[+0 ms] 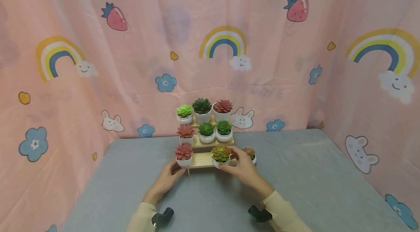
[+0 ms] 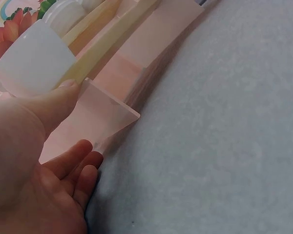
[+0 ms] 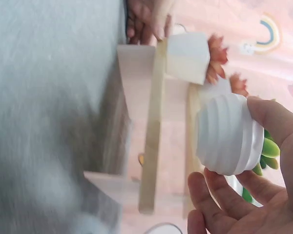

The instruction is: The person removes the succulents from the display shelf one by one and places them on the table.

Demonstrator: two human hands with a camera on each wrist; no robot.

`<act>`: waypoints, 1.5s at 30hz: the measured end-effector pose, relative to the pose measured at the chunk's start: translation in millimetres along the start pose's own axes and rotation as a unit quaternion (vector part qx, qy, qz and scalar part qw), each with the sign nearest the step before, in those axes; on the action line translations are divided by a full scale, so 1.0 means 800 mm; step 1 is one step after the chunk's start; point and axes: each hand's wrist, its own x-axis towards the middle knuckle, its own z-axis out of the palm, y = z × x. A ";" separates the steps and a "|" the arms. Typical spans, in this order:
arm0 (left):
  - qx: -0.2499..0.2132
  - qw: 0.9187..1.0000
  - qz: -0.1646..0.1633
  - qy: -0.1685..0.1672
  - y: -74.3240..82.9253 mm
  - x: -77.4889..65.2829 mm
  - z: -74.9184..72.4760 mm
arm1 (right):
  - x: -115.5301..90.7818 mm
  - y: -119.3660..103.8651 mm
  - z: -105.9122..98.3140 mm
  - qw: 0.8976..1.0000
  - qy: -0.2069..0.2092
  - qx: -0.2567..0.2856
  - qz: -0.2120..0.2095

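A stepped stand (image 1: 197,141) of pale wooden planks is set toward the back edge of the surface (image 1: 295,173), slightly left of that edge's middle. The right hand (image 1: 244,168) grips a white ribbed pot with an orange-green succulent (image 1: 221,154) between thumb and fingers, at the right end of the lowest plank (image 1: 201,160). The right wrist view shows a gap between the pot's base and the plank, so the pot appears to be in the air.

The left hand (image 1: 165,181) is at the stand's opposite end. Its thumb touches the plank's left end, beneath the white pot with a pink succulent (image 1: 183,153); the other fingers are loosely bent beside the clear side panel (image 2: 100,114), not closed round it. Whether they touch the panel I cannot tell.

The two upper tiers bear three plants each. One more small potted succulent (image 1: 250,153), partly hidden behind the right hand, is on the surface between the stand and the surface's right edge.

The step in hand seems to be setting the gripped plant on the lowest plank. The next move would call for lowering it level, leaving room beside the pink one, then loosening the fingers without tipping the pot, while the left hand steadies the stand.
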 end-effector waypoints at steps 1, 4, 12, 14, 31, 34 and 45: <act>0.001 1.000 -0.001 0.000 0.000 0.000 0.000 | -0.002 0.001 -0.005 1.000 0.001 -0.001 -0.002; 0.002 1.000 -0.003 0.000 0.001 -0.001 0.000 | -0.006 0.003 -0.019 1.000 0.004 -0.002 -0.005; 0.011 1.000 -0.004 -0.010 -0.003 -0.001 0.002 | -0.012 0.016 -0.048 1.000 0.015 -0.003 0.001; 0.010 1.000 -0.004 -0.013 -0.003 0.000 0.002 | -0.012 0.019 -0.054 1.000 0.022 -0.011 0.005; 0.007 1.000 0.000 -0.003 0.001 0.001 0.004 | -0.004 0.050 -0.111 0.997 0.069 -0.033 -0.013; 0.009 1.000 0.002 -0.007 0.001 -0.001 0.004 | -0.005 0.055 -0.117 0.996 0.077 -0.033 -0.011; 0.004 1.000 0.004 -0.009 -0.001 -0.002 0.001 | -0.003 0.061 -0.128 0.996 0.079 -0.033 0.010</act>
